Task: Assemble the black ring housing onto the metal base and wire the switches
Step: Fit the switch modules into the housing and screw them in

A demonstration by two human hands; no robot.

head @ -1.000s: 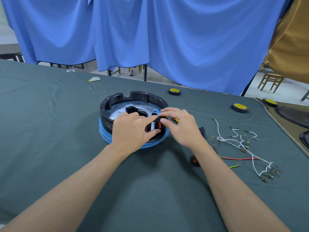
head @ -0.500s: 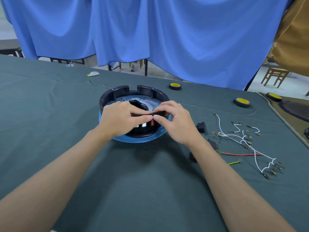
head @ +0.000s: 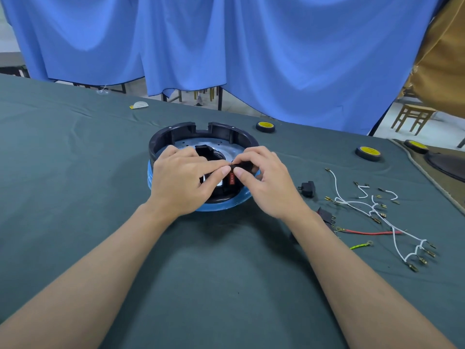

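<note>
While over the black ring housing (head: 173,137), left hand (head: 180,183) and right hand (head: 268,183) pinched on one boxy switch (head: 242,168).

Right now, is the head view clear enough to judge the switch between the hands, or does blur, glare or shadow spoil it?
Head view: even light, no glare; faint shadow on the green cloth near the wrists; wide-angle swells the forearms; left hand and right hand sharp, covering most of the switch.
</note>
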